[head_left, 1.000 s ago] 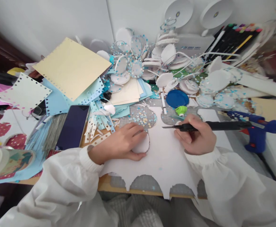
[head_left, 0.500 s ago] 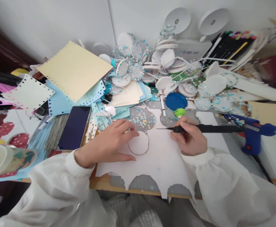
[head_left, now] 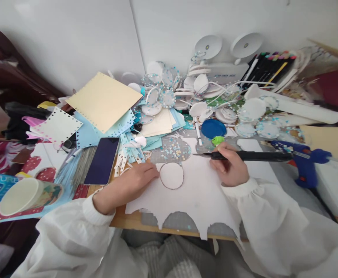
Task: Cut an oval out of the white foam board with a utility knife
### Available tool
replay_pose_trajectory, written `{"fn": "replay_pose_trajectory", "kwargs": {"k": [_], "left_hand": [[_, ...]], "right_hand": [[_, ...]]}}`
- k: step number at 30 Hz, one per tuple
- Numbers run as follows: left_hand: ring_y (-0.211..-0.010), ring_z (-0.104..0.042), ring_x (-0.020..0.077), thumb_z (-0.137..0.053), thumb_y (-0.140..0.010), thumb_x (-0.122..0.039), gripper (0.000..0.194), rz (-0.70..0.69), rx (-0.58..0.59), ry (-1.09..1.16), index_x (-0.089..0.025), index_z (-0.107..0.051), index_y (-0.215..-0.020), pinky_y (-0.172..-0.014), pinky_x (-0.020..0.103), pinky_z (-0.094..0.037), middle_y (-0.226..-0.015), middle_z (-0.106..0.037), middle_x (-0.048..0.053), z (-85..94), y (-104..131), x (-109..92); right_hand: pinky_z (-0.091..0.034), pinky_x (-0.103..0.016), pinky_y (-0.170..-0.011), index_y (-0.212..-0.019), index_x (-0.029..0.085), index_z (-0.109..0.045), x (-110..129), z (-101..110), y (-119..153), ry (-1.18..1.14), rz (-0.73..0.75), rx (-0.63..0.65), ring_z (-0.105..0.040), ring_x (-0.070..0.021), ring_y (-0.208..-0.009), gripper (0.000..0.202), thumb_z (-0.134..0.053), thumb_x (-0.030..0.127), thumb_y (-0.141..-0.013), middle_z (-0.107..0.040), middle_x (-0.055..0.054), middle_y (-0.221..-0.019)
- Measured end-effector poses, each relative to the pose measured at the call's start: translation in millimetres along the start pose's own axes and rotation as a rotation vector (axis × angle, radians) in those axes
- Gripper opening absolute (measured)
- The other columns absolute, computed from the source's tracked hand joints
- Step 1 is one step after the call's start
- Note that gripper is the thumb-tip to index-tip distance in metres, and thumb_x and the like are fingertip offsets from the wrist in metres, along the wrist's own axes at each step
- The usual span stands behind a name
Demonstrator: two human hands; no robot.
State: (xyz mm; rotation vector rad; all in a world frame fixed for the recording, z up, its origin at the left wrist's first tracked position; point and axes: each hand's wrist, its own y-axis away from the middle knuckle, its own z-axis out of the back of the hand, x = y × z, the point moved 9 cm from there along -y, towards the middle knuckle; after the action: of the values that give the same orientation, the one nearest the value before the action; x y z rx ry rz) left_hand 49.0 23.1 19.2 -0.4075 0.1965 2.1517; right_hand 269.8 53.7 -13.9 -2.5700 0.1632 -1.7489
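Note:
My right hand (head_left: 229, 165) is closed around a black craft knife (head_left: 261, 156). Its thin blade points left, above the white paper sheet (head_left: 194, 197). On that sheet a round dark outline (head_left: 171, 176) shows, left of the blade tip. My left hand (head_left: 128, 185) rests at the sheet's left edge with its fingers stretched out and close together. The fingertips lie beside the outline; the thumb is hidden. Scalloped cut-outs run along the sheet's near edge, over a grey cutting mat (head_left: 183, 221).
A phone (head_left: 102, 161) and a paper cup (head_left: 24, 196) stand left. Behind are stacked white discs (head_left: 199, 109), a blue lid (head_left: 214, 128), a marker (head_left: 198, 131) and confetti (head_left: 177, 148). A blue glue gun (head_left: 306, 160) lies right, close to the knife's rear end.
My left hand has drawn back from around the outline, its spread thumb and fingers coming together at the left. The right hand keeps the knife nearly still. The camera view has shifted.

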Motion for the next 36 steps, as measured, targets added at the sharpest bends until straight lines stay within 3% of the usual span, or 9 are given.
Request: {"fn": "replay_pose_trajectory", "kwargs": {"k": [7,10,12,15,19,22,26,30,36], "left_hand": [[-0.089,-0.058,0.0203,-0.042,-0.095,-0.022,0.015,0.268,-0.438,-0.171,-0.019,-0.057,-0.095,-0.079,0.033,-0.047,-0.093,-0.06,0.007,78.3,17,59],[-0.09,-0.059,0.0226,-0.042,-0.094,-0.023,0.018,0.362,-0.518,-0.248,-0.018,-0.059,-0.095,-0.08,0.035,-0.048,-0.093,-0.06,0.008,96.7,23,79],[-0.096,-0.058,0.024,-0.042,-0.094,-0.024,0.02,0.388,-0.576,-0.262,-0.017,-0.059,-0.101,-0.085,0.037,-0.047,-0.1,-0.06,0.01,102.1,26,81],[-0.11,-0.054,0.0241,-0.044,-0.095,-0.028,0.025,0.285,-0.544,-0.187,-0.017,-0.056,-0.113,-0.098,0.039,-0.043,-0.115,-0.058,0.012,91.2,19,63],[-0.124,-0.046,0.0257,-0.05,-0.092,-0.038,0.037,-0.017,-0.206,-0.068,-0.022,-0.052,-0.126,-0.103,0.042,-0.037,-0.135,-0.05,0.012,42.9,-5,15],[-0.13,-0.039,0.0319,-0.056,-0.084,-0.055,0.054,-0.133,-0.038,-0.054,-0.027,-0.051,-0.13,-0.106,0.05,-0.029,-0.145,-0.042,0.011,13.2,-17,-3],[-0.136,-0.03,0.0349,-0.06,-0.073,-0.068,0.072,-0.197,0.028,-0.034,-0.029,-0.05,-0.133,-0.11,0.052,-0.021,-0.15,-0.035,0.01,-7.5,-28,-1],[-0.139,-0.026,0.035,-0.061,-0.068,-0.073,0.08,-0.188,0.038,-0.016,-0.032,-0.047,-0.135,-0.11,0.052,-0.02,-0.152,-0.032,0.009,-16.5,-31,11],[-0.141,-0.022,0.0353,-0.055,-0.067,-0.079,0.082,-0.185,-0.019,-0.043,-0.035,-0.048,-0.135,-0.113,0.054,-0.011,-0.153,-0.029,0.009,-16.8,-28,15]], "right_hand": [[-0.016,-0.022,-0.035,-0.062,0.02,-0.051,-2,6,-1,-0.06,0.005,-0.023,-0.022,-0.0045,-0.027,0.023,-0.059,0.031,-0.082,-0.034,0.009,-0.032],[-0.014,-0.022,-0.035,-0.062,0.02,-0.053,-4,8,0,-0.084,-0.011,-0.063,-0.022,-0.0042,-0.026,0.021,-0.06,0.03,-0.08,-0.035,0.009,-0.031],[-0.014,-0.023,-0.035,-0.063,0.02,-0.053,-4,11,0,-0.091,-0.008,-0.093,-0.022,-0.0042,-0.026,0.021,-0.062,0.03,-0.078,-0.035,0.009,-0.031],[-0.015,-0.023,-0.035,-0.065,0.02,-0.054,-3,16,0,-0.088,0.019,-0.137,-0.025,-0.0046,-0.027,0.02,-0.064,0.031,-0.077,-0.037,0.009,-0.033],[-0.019,-0.022,-0.036,-0.068,0.02,-0.057,-2,19,1,-0.049,0.039,-0.18,-0.031,-0.0058,-0.03,0.018,-0.065,0.032,-0.077,-0.042,0.007,-0.036],[-0.023,-0.023,-0.038,-0.073,0.02,-0.06,-1,18,1,-0.015,0.049,-0.183,-0.034,-0.0068,-0.033,0.013,-0.066,0.032,-0.076,-0.043,0.007,-0.038],[-0.027,-0.022,-0.041,-0.08,0.022,-0.063,0,19,2,-0.024,0.047,-0.203,-0.037,-0.0076,-0.039,0.009,-0.066,0.028,-0.074,-0.045,0.006,-0.044],[-0.033,-0.024,-0.046,-0.082,0.023,-0.064,1,22,2,-0.041,0.036,-0.224,-0.045,-0.0099,-0.048,0.013,-0.065,0.023,-0.068,-0.053,0.004,-0.054],[-0.035,-0.025,-0.048,-0.087,0.023,-0.063,2,-2,14,0.016,0.031,-0.067,-0.045,-0.0112,-0.048,0.016,-0.063,0.025,-0.071,-0.052,0.004,-0.053]]}}
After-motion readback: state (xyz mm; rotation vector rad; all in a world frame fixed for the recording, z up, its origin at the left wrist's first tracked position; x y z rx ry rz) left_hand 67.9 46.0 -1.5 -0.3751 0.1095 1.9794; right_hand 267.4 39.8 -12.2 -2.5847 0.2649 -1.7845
